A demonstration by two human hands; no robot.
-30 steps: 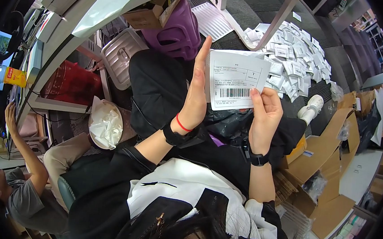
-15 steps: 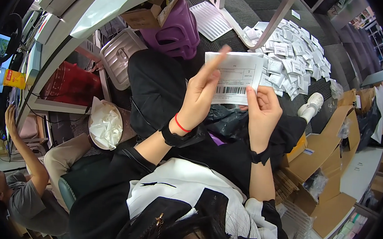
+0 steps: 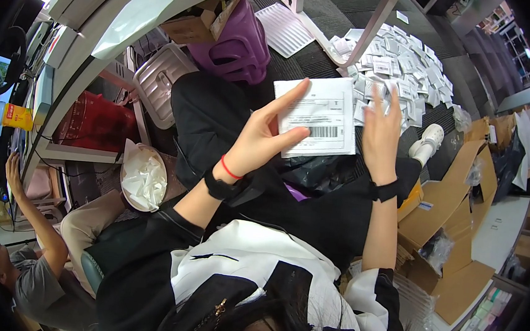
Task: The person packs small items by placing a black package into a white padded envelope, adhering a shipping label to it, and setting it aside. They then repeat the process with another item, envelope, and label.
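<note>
A flat white packet (image 3: 331, 116) with a printed barcode label faces up above my lap. My left hand (image 3: 261, 134) grips its left side, the thumb lying across the label and the fingers along the edge. Just right of the packet and apart from it, my right hand (image 3: 380, 140) is raised with its fingers stretched out, slightly blurred, and nothing shows in it. Past that hand, many similar white packets lie heaped in a pile (image 3: 382, 66) on the floor. Black plastic (image 3: 326, 173) rests on my lap beneath the packet.
A purple plastic container (image 3: 240, 45) stands under the desk beside a grey lid (image 3: 162, 83). White scraps (image 3: 145, 181) fill a bin at left. Open cardboard boxes (image 3: 442, 210) are at right. A co-worker (image 3: 51, 267) sits at far left, one arm toward the desk.
My right hand has let go of the packet and moved right, its fingers opening. My left thumb has come down onto the label, and the packet has tilted and shifted slightly.
</note>
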